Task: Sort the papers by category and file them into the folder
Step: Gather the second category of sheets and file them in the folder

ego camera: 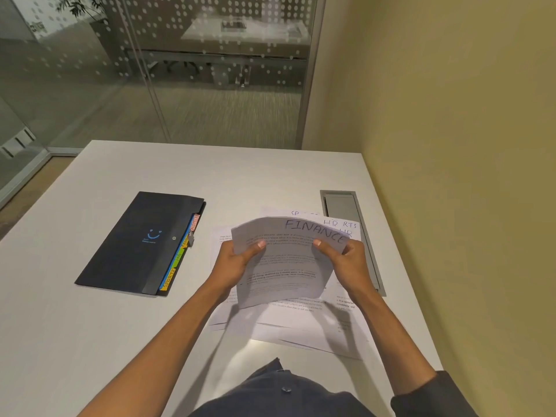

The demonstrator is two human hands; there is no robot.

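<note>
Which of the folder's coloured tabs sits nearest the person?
The yellow SPORTS tab, at the near end of the black folder. The green HR tab comes next, and the pink ADMIN tab is farthest.

Both hands raised, arms extended forward

Left hand [237, 260]: fingers curled, thumb on top, pinching the left edge of a held sheet [285, 266]. Right hand [346, 263]: opposite the left, thumb on top, pinching the right edge. Forearms bare, converging; dark sleeve at right elbow.
</note>
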